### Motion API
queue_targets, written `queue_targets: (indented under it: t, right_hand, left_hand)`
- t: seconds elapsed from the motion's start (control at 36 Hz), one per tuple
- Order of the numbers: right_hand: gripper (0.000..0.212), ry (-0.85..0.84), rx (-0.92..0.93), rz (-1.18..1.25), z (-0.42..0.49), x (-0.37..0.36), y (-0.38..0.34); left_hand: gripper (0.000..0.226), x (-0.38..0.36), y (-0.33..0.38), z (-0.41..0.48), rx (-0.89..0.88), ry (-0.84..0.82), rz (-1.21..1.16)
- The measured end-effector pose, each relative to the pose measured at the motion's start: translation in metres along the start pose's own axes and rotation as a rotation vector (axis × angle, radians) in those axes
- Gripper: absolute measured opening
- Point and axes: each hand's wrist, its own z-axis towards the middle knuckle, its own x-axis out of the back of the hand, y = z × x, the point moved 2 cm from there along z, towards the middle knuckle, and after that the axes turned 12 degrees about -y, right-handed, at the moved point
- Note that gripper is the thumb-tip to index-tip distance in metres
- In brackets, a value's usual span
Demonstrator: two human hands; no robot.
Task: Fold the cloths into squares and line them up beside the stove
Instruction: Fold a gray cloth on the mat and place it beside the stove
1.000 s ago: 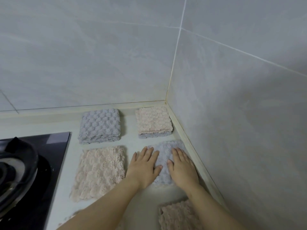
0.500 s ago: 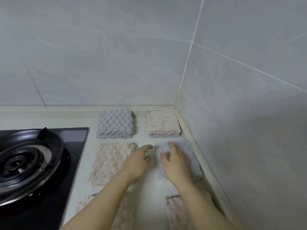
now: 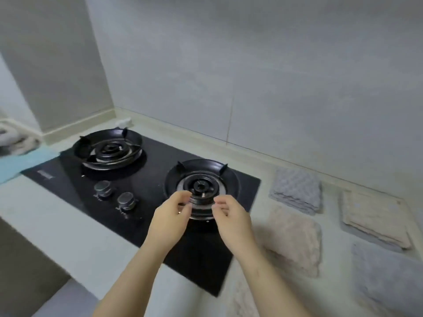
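Both grips are bare hands held up over the front right part of the stove (image 3: 155,170), just before the right burner (image 3: 201,186). Left grip (image 3: 170,218): fingers loosely curled, thumb near forefinger, nothing in it. Right grip (image 3: 231,221): same, loose curl, small gap at thumb, nothing held. The two are apart, neither touching a cloth.

The cloths lie on the bench (image 3: 68,236) right of the stove, in two columns. Nearer column: the grey folded cloth (image 3: 296,191) at the back, the pink folded cloth (image 3: 295,239) in front of it, with a thin gap between them. Its front edge looks uneven. A strip of bare bench separates this column from the stove's right edge. Farther column: the pink cloth on a grey one (image 3: 375,216), with the grey edge showing beneath, set near the wall curb. The flat grey cloth (image 3: 386,277) is in front of that. Another pinkish cloth (image 3: 242,298) sits at the bottom by the stove's front corner. It is blurred, so I can't tell its fold.

The left burner (image 3: 109,149) and two knobs (image 3: 103,188) are well clear of both grips. There is wide bare bench in front and to the left of the stove. A blue cloth (image 3: 20,163) touches the stove's far left corner.
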Motion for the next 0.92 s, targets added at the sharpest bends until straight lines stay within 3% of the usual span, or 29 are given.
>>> queue_targets:
  t: [0.17,0.39,0.53,0.92]
  right_hand:
    - [0.017,-0.281,0.133,0.035,0.012,-0.105,-0.046]
    - [0.018,-0.598,0.242,-0.011,-0.007,-0.248,-0.102]
    - [0.016,-0.637,0.28,-0.063,-0.013,-0.321,-0.133]
    - [0.015,-0.69,0.268,-0.049,-0.027,-0.523,-0.234]
  left_hand:
    - [0.027,0.088,-0.058,-0.05,0.197,0.264,-0.034]
    - [0.022,0.184,-0.135,-0.132,0.315,0.492,-0.121]
    - [0.023,0.247,-0.185,-0.169,0.362,0.585,-0.123]
    - [0.025,0.426,-0.303,-0.233,0.392,0.59,-0.217]
